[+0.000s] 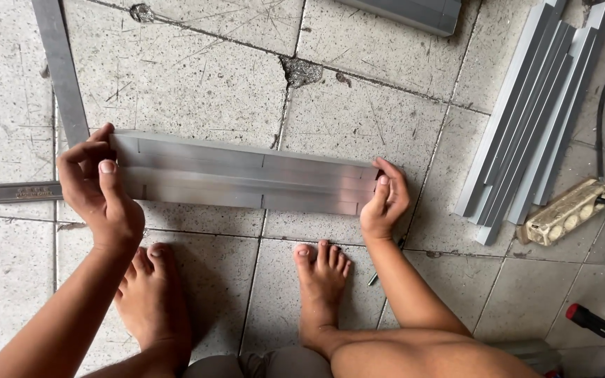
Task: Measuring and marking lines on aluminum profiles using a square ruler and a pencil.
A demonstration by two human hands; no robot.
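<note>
The long shiny metal bar (246,178) lies sideways between both hands; left hand (96,189) fingers pinch one end; right hand (384,203) fingers pinch the other.

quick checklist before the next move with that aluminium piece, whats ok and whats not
1. Left hand grips the left end of the aluminium profile: ok.
2. Right hand grips the right end: ok.
3. Profile held about level, clear of the steel square: ok.
4. Bare feet lie right under the profile: not ok.
5. Stack of grey profiles sits apart on the right: ok.
6. Sharpness of the cut ends: cannot tell.
</note>
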